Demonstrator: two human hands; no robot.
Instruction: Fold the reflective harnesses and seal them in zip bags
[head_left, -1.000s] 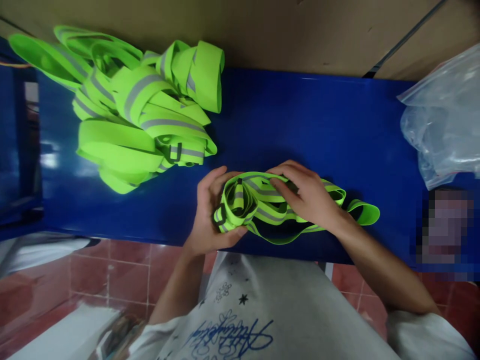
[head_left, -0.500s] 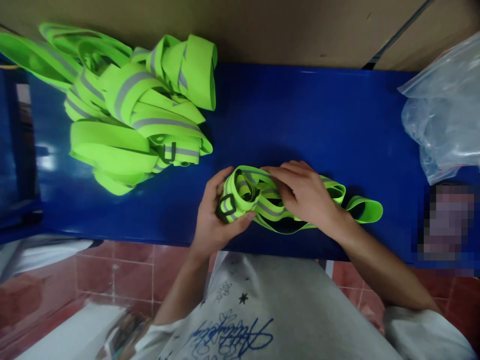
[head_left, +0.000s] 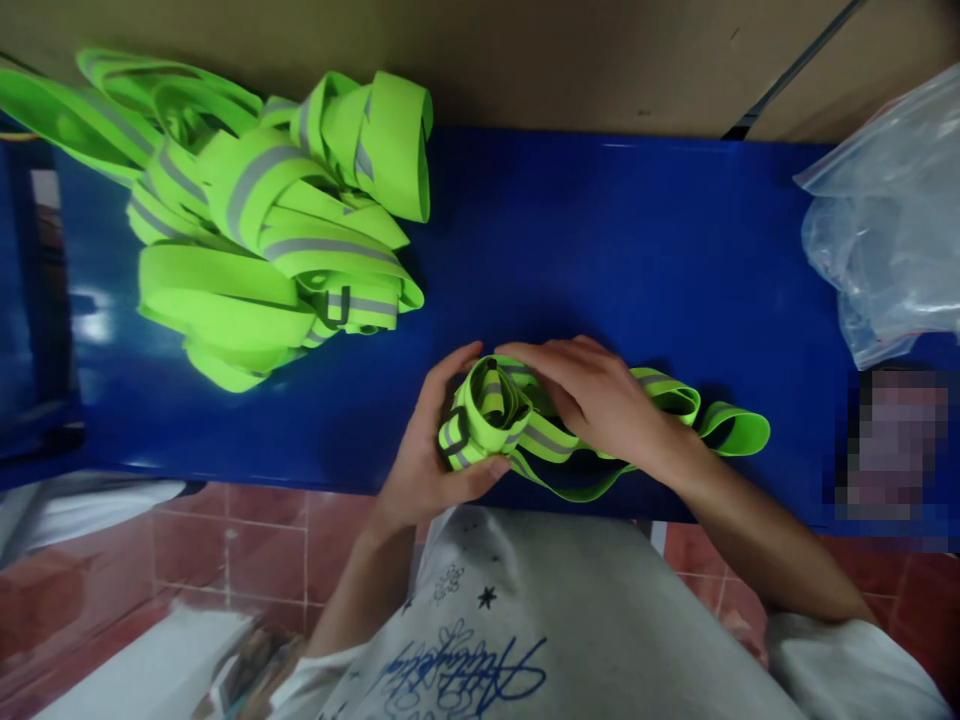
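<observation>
A neon-yellow reflective strap (head_left: 484, 425) with a grey stripe is partly wound into a roll near the table's front edge. My left hand (head_left: 431, 445) is curled around the roll's left side, thumb along the front, a black buckle showing by the palm. My right hand (head_left: 589, 390) is bent over the strap on the roll's right, fingertips at the roll's far rim; part of the strap is hidden beneath it. Loose loops of the same strap trail out to the right, past my right wrist.
A large heap of similar neon straps (head_left: 255, 220) lies at the table's left. Clear plastic bags (head_left: 892, 230) sit at the right, above a pixelated patch (head_left: 896, 445). Brown cardboard (head_left: 562, 60) stands along the back of the blue table (head_left: 615, 220).
Both hands and the roll have shifted slightly toward my body. My right fingers have moved left onto the roll's far rim, and the front loop of strap hangs lower.
</observation>
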